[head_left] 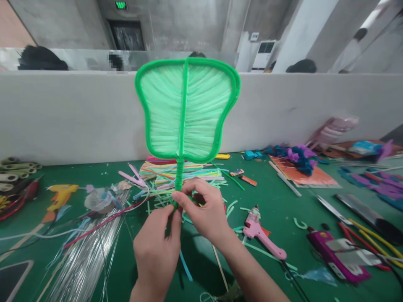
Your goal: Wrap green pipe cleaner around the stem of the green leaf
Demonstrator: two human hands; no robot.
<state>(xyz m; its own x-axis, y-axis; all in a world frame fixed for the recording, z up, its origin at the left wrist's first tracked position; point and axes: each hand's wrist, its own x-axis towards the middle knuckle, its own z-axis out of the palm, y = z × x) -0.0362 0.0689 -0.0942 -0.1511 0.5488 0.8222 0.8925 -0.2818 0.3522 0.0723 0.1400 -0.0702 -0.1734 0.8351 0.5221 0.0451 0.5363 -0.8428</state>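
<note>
Held upright above the table is a green pipe-cleaner fan (163, 109), with a dark green fuzzy rim, a centre rib and a pale green ribbed face. Its handle, wrapped in green, runs down into my fingers. My left hand (159, 247) pinches the lower end of the handle. Just above it, my right hand (203, 212) grips the handle between thumb and fingers. The bottom tip of the handle is partly hidden by my fingers. Behind my hands lies a heap of coloured pipe cleaners (201, 171).
A pink glue gun (264, 239) lies to the right, a yellow glue gun (61, 195) to the left. Scissors (333, 209) and a purple power strip (338, 258) are at far right. Silvery wires (91, 260) spread at left front. A white partition (78, 117) stands behind the green table.
</note>
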